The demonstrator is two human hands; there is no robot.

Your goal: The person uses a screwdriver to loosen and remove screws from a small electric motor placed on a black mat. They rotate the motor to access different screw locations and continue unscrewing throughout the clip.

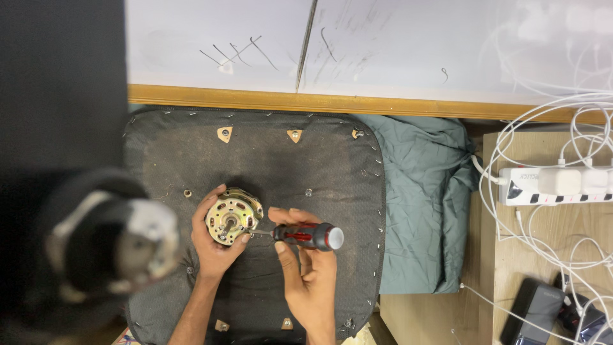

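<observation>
The left hand is wrapped around a small round motor, its brass-coloured end plate and stub shaft facing up; the fingers curl over the top and right rim while the palm cups it from below, so the motor sits clamped in that hand. Just to the right, the right hand is closed on a screwdriver with a black and red handle and a pale cap. The tool lies nearly level, its thin shank reaching left until the tip meets the motor's right edge, close by the left fingertips. Both hands work over a dark padded seat base turned upside down, staples along its border. A green cloth lies bunched beside it, and further right a white power strip with tangled cables rests on the wooden worktop.
</observation>
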